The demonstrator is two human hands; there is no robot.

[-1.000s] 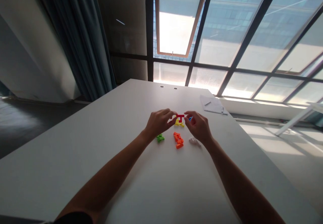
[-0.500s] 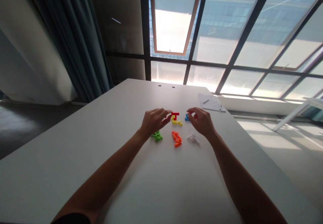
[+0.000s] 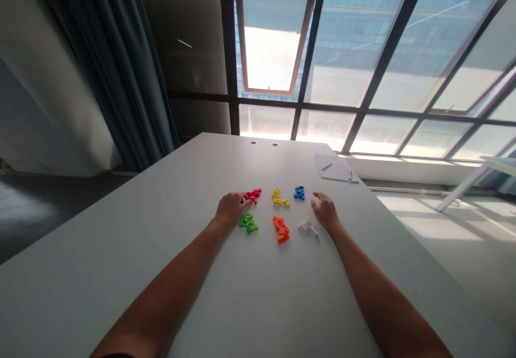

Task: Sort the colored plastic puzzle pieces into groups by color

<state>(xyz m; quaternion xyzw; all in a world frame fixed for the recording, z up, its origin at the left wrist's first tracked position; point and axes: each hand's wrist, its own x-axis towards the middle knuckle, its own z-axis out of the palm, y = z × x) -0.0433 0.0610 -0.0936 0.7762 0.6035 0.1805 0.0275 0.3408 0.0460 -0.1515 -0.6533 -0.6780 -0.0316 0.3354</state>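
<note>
A white table takes most of the lower frame. Near the centre, the right hand is open; the left hand (gripping or not, I cannot tell) touches red blocks, 1 of 6 small heaps.

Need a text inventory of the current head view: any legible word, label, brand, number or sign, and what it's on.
No readable text anywhere in the view.
White paper at the table's far right: too small and washed out to tell whether anything is written on it.
Red pieces, yellow pieces, blue pieces, green pieces, orange pieces, white pieces: no markings discernible at this size.
</note>
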